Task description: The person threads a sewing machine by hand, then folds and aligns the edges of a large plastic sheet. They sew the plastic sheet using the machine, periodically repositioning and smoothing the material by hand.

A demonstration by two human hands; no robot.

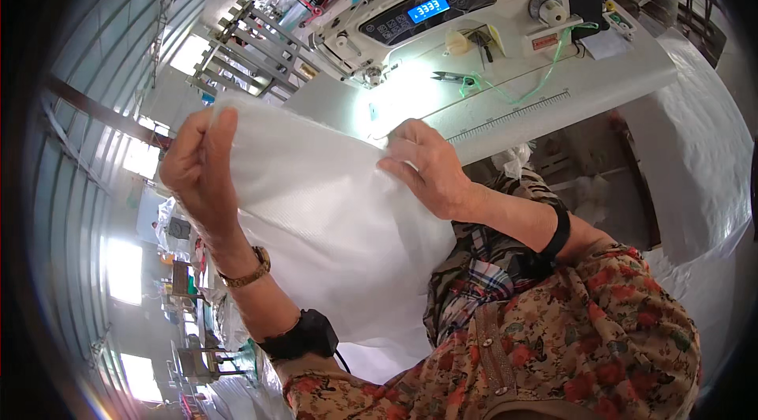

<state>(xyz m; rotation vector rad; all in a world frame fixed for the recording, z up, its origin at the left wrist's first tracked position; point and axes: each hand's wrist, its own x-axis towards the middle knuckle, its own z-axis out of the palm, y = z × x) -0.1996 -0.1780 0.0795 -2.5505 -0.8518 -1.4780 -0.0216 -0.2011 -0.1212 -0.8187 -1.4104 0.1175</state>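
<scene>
A large sheet of white woven fabric [316, 207] hangs between my two hands and drapes down over my lap. My left hand [204, 159] is raised at the left, thumb and fingers pinched on the sheet's upper left corner. Closer to the sewing machine, my right hand [422, 163] grips the upper edge of the same sheet, fingers curled over it. The edge between the hands runs slightly slack. Just beyond my right hand stands a white industrial sewing machine [505, 13], its needle area brightly lit.
The machine's table [616, 76] has a printed ruler along its near edge. On it lie dark thread snips [454, 76] and a loose green thread [521, 100]. More white sheeting [695, 159] hangs over the right side. Metal racks [257, 49] stand behind at the left.
</scene>
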